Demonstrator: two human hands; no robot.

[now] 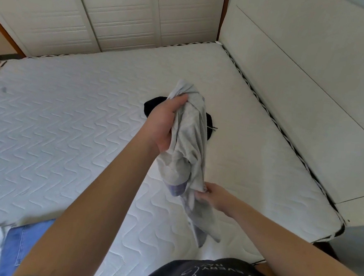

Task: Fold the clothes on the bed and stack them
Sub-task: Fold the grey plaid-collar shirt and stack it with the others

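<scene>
Clothes still unfolded: grey shirt (189, 142) held up over the middle of the bed (70, 112), bunched and hanging in a long twisted drape, clear of the mattress along most of its length, lowest tip near or at the surface close to the person's body. Gripped at its upper end by the left hand (162, 125), thumb and fingers curled round a gathered wad of fabric, arm stretched forward from the lower left. Pinched lower down by the right hand (212, 195), fingers closed on an edge of the same shirt where a patch of pale purple-blue check shows. Both hands clenched on cloth, neither one released.

Behind the shirt, a black garment (154, 109) lying crumpled on the mattress, mostly hidden by the grey fabric and the left hand, a thin cord or tag showing at its right side. At the lower left edge of the bed, blue jeans (21, 245) lying partly over the near edge, beside something white and blurred.

Mattress bare, quilted in a wavy pattern, edged with black-and-white piping. White headboard (298, 92) along the right side, white panelled wardrobe doors (120, 15) along the far side. Dark printed T-shirt (210, 275) of the person at the bottom of the view.
</scene>
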